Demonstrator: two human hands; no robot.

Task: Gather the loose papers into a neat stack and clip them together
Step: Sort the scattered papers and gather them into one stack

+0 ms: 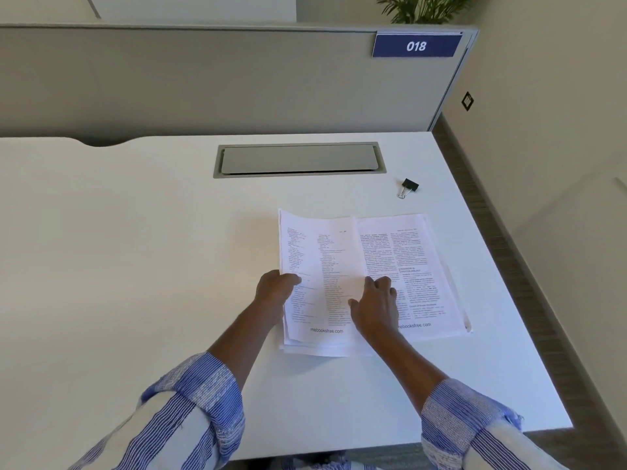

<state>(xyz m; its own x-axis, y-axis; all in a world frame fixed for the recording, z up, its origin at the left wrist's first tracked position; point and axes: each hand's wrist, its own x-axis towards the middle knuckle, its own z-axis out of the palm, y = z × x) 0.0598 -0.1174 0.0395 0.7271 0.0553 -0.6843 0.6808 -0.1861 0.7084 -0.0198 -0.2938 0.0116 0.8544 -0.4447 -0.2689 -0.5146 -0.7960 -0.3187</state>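
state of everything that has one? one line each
papers: spread in two overlapping piles, not squared, unclipped
binder clip: lying on the desk beyond the papers, touching nothing
left hand: gripping the left pile's edge
right hand: flat on the papers
desk hatch: closed

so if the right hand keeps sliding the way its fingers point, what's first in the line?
The right hand points up-desk and slightly left over the papers. Past their far edge comes bare desk, then probably the grey cable hatch. The binder clip sits right of that line.
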